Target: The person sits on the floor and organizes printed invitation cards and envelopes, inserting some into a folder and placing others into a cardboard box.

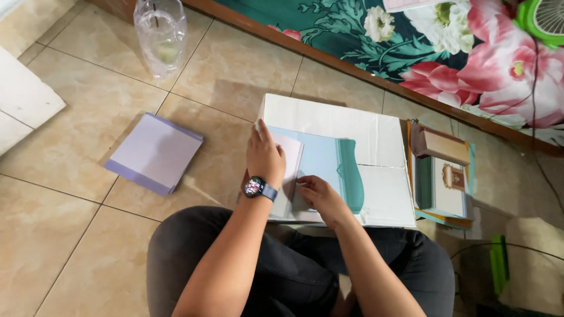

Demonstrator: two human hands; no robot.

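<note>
Knees crossed; left hand [263,157] presses flat, right hand [314,194] pinches the teal card [329,167] mid-fold on the white box [329,120]; purple stack [154,152] at nine o'clock; creasing seems due.

1. Two hands: left hand [263,156], right hand [317,196].
2. One wristwatch [254,187].
3. One white cardboard box [376,138].
4. One purple-edged paper stack [154,152] at nine o'clock.
5. One clear plastic bag [160,35] at eleven o'clock.

A home, seemingly a bedroom floor, is showing here; a floral teal-and-pink bedsheet [446,53] is lying on a low wooden-edged bed; beige glazed floor tiles [70,235] are spreading below that bed; a green plastic fan [543,17] is resting on it.
</note>
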